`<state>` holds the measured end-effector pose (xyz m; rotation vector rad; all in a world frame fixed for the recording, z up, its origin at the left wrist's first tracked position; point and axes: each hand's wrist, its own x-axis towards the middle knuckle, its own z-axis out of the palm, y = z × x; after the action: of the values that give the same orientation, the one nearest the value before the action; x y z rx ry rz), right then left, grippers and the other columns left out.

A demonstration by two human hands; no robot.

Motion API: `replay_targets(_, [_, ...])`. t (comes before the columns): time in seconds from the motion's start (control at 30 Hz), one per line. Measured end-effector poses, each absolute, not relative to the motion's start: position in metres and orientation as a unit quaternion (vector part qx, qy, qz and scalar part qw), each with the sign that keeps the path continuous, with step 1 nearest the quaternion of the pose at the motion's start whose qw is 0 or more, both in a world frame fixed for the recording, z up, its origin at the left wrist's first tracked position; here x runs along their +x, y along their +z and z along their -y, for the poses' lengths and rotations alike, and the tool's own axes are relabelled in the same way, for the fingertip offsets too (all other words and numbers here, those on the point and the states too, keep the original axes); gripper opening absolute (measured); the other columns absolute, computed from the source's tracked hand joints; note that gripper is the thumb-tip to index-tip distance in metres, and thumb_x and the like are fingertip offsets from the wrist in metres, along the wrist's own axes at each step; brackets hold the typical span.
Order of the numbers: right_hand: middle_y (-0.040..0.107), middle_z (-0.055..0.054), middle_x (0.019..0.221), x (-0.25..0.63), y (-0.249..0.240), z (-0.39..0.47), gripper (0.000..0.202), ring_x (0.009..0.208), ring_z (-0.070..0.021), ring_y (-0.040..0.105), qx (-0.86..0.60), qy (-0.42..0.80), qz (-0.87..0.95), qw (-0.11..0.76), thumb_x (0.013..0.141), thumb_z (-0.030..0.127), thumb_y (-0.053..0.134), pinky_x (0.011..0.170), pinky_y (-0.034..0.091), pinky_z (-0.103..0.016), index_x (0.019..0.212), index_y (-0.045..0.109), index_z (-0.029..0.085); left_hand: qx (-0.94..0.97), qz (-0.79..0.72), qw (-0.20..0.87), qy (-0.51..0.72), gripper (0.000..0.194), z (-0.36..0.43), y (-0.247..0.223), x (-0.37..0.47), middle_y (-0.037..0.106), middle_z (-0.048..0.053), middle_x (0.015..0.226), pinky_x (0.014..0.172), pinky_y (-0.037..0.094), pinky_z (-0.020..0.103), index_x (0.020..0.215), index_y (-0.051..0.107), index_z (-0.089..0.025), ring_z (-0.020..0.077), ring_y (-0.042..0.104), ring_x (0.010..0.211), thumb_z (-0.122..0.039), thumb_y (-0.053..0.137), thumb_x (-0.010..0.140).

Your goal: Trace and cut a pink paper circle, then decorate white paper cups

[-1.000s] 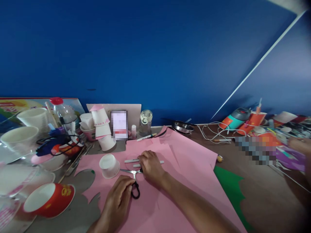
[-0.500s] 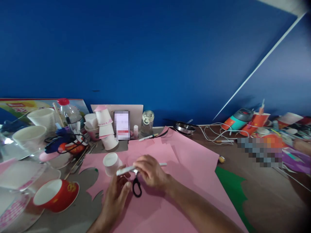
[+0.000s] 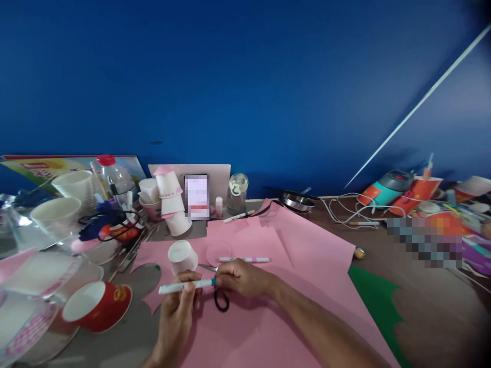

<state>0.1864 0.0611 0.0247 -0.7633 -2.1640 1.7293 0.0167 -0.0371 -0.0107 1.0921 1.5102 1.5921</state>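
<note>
A white marker with a teal end [image 3: 187,286] lies across the fingers of my left hand [image 3: 177,301], its shaft pinched under the thumb. My right hand [image 3: 245,277] has its fingers closed at the teal end of that marker. Partly under my right hand, scissors with a black handle [image 3: 221,301] rest on pink paper [image 3: 291,306]. Just beyond my left hand stands a white paper cup [image 3: 182,255]. A second white marker [image 3: 244,260] lies on the paper beyond my right hand.
Stacked white cups [image 3: 172,204], a phone [image 3: 197,197] and a glass jar [image 3: 238,191] stand at the back. A red paper bowl [image 3: 102,306] and plastic lids crowd the left. Green paper [image 3: 378,301], white cables [image 3: 333,212] and a teal-orange object [image 3: 385,189] are on the right.
The marker has come lower and nearer in my left hand, and its teal end now shows at my right fingers. The second marker is more fully visible. The view has shifted slightly.
</note>
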Motion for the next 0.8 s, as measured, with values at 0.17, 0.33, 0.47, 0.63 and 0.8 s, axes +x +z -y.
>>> replay_targets(0.17, [0.061, 0.003, 0.06, 0.181, 0.022, -0.053, 0.035, 0.057, -0.0114, 0.059, -0.247, 0.714, 0.644, 0.118, 0.081, 0.05, 0.068, 0.058, 0.046, -0.022, 0.081, 0.061, 0.015, 0.462, -0.532, 0.432, 0.563, 0.037, 0.039, -0.006, 0.021, 0.062, 0.002, 0.073, 0.044, 0.038, 0.022, 0.091, 0.069, -0.019, 0.01, 0.045, 0.051, -0.053, 0.066, 0.079])
replay_targets(0.33, [0.061, 0.002, 0.064, 0.186, 0.025, -0.061, 0.043, 0.056, -0.0084, 0.054, -0.217, 0.721, 0.656, 0.056, 0.076, 0.055, 0.072, 0.056, 0.041, -0.019, 0.075, 0.064, 0.013, 0.462, -0.516, 0.49, 0.529, 0.044, 0.037, 0.002, 0.028, 0.054, -0.002, 0.059, 0.045, 0.037, 0.022, 0.081, 0.066, -0.018, 0.0099, 0.041, 0.048, -0.062, 0.066, 0.075])
replay_targets(0.47, [0.059, 0.003, 0.057, 0.191, 0.027, -0.067, 0.034, 0.055, -0.0077, 0.051, -0.189, 0.689, 0.699, 0.004, 0.084, 0.044, 0.065, 0.055, 0.038, -0.018, 0.075, 0.066, 0.012, 0.447, -0.51, 0.503, 0.535, 0.044, 0.036, 0.007, 0.03, 0.05, -0.004, 0.057, 0.046, 0.038, 0.022, 0.076, 0.062, -0.018, 0.0091, 0.042, 0.047, -0.062, 0.069, 0.071])
replay_targets(0.63, [0.065, 0.003, 0.065, 0.189, 0.033, -0.059, 0.013, 0.063, -0.0098, 0.059, -0.263, 0.618, 0.741, 0.011, 0.083, 0.025, 0.066, 0.058, 0.04, -0.018, 0.074, 0.067, 0.015, 0.501, -0.528, 0.428, 0.536, 0.039, 0.037, 0.007, 0.03, 0.054, -0.002, 0.059, 0.05, 0.045, 0.025, 0.072, 0.062, -0.019, 0.0121, 0.048, 0.05, -0.058, 0.062, 0.079])
replay_targets(0.8, [0.07, 0.003, 0.066, 0.182, 0.041, -0.048, 0.018, 0.065, -0.0124, 0.063, -0.281, 0.446, 0.844, 0.102, 0.088, 0.023, 0.062, 0.063, 0.042, -0.021, 0.071, 0.067, 0.019, 0.506, -0.575, 0.336, 0.549, 0.032, 0.036, -0.001, 0.024, 0.059, 0.0, 0.061, 0.053, 0.048, 0.027, 0.073, 0.062, -0.021, 0.0156, 0.054, 0.055, -0.053, 0.061, 0.08])
